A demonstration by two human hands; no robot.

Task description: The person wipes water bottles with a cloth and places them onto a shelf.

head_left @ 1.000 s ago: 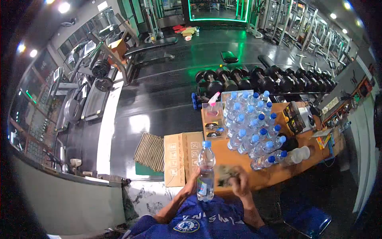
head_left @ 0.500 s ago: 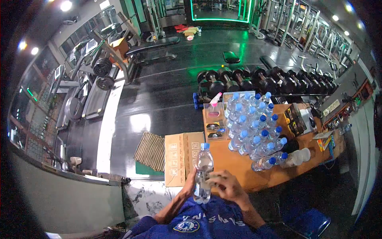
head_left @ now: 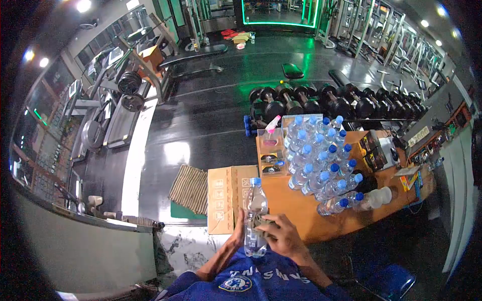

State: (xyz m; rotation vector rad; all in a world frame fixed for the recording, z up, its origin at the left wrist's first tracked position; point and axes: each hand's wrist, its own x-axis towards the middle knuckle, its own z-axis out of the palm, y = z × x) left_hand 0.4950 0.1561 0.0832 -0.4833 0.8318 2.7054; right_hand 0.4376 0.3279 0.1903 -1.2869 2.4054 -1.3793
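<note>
Upright in front of my chest is a clear plastic water bottle (head_left: 257,200) with a light-blue cap. My left hand (head_left: 238,232) grips it from the left side, with most of the fingers hidden behind the bottle. At its right side, my right hand (head_left: 283,235) has bent fingers pinching a small, crumpled greyish piece (head_left: 261,222) that looks like cloth and lies against the bottle's middle. What exactly that piece is I cannot make out. On the wooden table (head_left: 321,231) to the right stand several similar blue-capped bottles (head_left: 316,168) in close rows.
A cardboard box (head_left: 221,200) stands left of the table, beside a striped brown mat (head_left: 190,189). Clear trays (head_left: 273,155), dark boxes (head_left: 372,150) and whitish cups (head_left: 382,194) sit on the table. Behind it is a rack of dumbbells (head_left: 334,103). A blue chair (head_left: 389,281) is at lower right.
The bottle has shifted slightly left and upward at its cap. My right hand and the greyish piece have moved a little along its side; my left hand keeps its grip.
</note>
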